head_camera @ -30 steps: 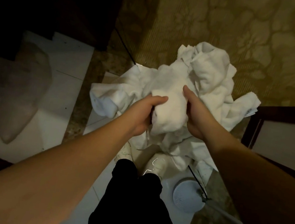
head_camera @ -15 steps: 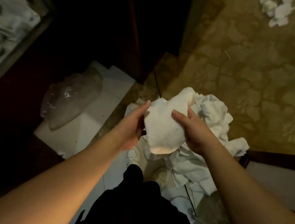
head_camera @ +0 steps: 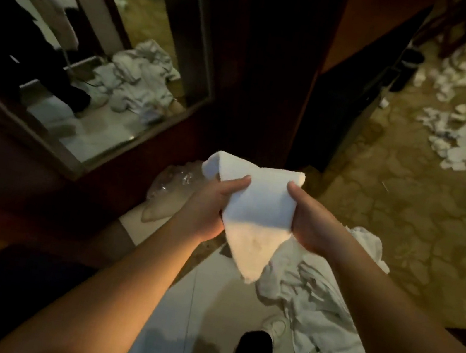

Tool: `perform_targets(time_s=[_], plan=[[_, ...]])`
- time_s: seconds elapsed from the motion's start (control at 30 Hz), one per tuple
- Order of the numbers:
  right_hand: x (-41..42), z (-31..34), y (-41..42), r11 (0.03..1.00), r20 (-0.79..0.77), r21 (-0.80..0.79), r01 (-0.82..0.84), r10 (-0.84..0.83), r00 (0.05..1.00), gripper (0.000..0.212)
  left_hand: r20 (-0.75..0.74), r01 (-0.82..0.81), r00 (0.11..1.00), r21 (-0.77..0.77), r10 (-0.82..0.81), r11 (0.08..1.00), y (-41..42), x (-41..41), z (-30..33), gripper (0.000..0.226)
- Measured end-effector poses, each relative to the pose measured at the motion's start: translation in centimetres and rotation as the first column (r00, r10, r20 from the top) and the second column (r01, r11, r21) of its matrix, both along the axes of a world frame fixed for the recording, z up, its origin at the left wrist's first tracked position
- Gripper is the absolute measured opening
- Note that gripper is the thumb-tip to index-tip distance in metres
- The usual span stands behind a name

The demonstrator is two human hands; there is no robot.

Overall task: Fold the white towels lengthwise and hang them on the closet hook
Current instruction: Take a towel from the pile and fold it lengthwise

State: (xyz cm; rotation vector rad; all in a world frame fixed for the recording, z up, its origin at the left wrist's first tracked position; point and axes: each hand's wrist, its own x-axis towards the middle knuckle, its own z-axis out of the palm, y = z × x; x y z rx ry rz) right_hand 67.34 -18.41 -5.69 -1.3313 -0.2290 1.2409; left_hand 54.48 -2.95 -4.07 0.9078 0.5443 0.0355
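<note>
Holding a white towel [head_camera: 254, 207], seemingly folded: left hand [head_camera: 208, 206], right hand [head_camera: 310, 220].

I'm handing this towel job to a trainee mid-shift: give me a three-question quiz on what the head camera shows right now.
1. True or false: the white towel is held by both the left hand and the right hand.
2. Where does the pile of towels lie? A) on the floor under the right forearm B) on a closet shelf C) on a hook
3. Fill in: the mirror stands at the ______ of the view.

Key: 1 true, each hand grips one side edge. 2 A. 3 left.
</note>
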Motion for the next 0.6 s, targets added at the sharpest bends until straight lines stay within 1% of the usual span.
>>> perform_targets(time_s=[0.07, 0.1, 0.2, 0.3, 0.37, 0.47, 0.53, 0.6], plan=[[-3.3, 1.4, 1.5, 0.998, -0.013, 0.016, 0.056, -0.056, 0.998, 0.078, 0.027, -0.038, 0.999, 0.062, 0.037, 0.997, 0.5, -4.2, 1.9, 0.064], [-5.1, 2.1, 2.2, 0.997, -0.004, 0.022, 0.068, -0.068, 0.998, 0.074, 0.034, -0.036, 0.999, 0.087, 0.034, 0.996, 0.7, -6.6, 2.7, 0.064], [-11.5, 3.8, 4.3, 0.996, 0.027, 0.044, 0.075, -0.076, 0.997, 0.081, 0.054, -0.017, 0.999, 0.126, 0.01, 0.992, 1.5, -14.1, 4.2, 0.06], [-18.7, 5.5, 5.9, 0.998, 0.084, 0.047, 0.049, -0.053, 0.995, 0.081, 0.134, 0.019, 0.99, 0.1, -0.033, 0.995, 2.3, -21.7, 5.1, 0.057], [-23.2, 6.6, 6.4, 0.997, 0.101, 0.051, 0.056, -0.061, 0.993, 0.079, 0.152, -0.02, 0.988, 0.065, 0.01, 0.998, 2.7, -26.5, 5.9, 0.058], [-28.0, 7.8, 6.2, 0.993, 0.116, 0.109, 0.038, -0.051, 0.992, 0.073, 0.183, -0.08, 0.981, 0.088, 0.063, 0.993, 3.2, -32.1, 7.8, 0.045], [-30.9, 9.0, 6.0, 0.988, 0.143, 0.154, -0.022, 0.0, 0.99, 0.064, 0.191, -0.151, 0.973, 0.097, 0.131, 0.984, 3.6, -35.7, 9.5, 0.047], [-33.9, 10.5, 6.1, 0.979, 0.166, 0.179, -0.097, 0.067, 0.984, 0.059, 0.211, -0.23, 0.955, 0.073, 0.21, 0.971, 3.8, -38.9, 10.9, 0.052]])
